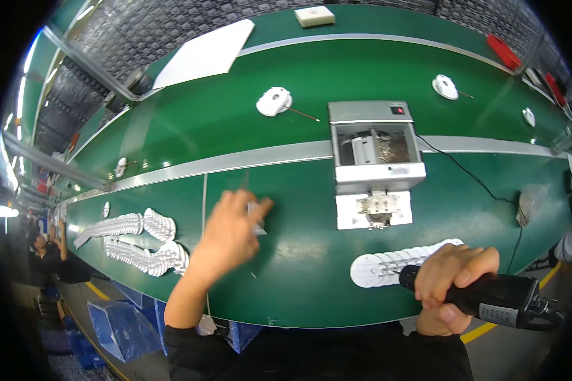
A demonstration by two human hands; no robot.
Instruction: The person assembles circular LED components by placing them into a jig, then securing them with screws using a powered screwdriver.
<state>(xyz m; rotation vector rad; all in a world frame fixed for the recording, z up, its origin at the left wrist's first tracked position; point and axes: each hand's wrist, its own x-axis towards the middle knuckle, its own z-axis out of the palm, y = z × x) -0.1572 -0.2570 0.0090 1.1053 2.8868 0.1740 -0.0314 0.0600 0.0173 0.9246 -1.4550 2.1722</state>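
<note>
My left hand (232, 225) is over the green bench, left of the silver machine, its fingers smeared by motion. A small pale piece (258, 230) shows at its fingertips; whether they grip it is unclear. My right hand (454, 276) is closed around a black electric screwdriver (502, 296), its tip pointing left. Just beyond that tip, a row of overlapping white round plastic parts (372, 270) lies on the bench, partly hidden by the hand. The silver machine (378, 174) has an open bay and a small metal fixture (382, 204) at its front.
Two long rows of stacked white parts (143, 251) lie at the left. Along the green belt (216, 108) behind the metal rail sit white parts (274, 101) with thin wires. A black cable (470, 174) runs right from the machine. Blue bins (124, 330) stand below the bench.
</note>
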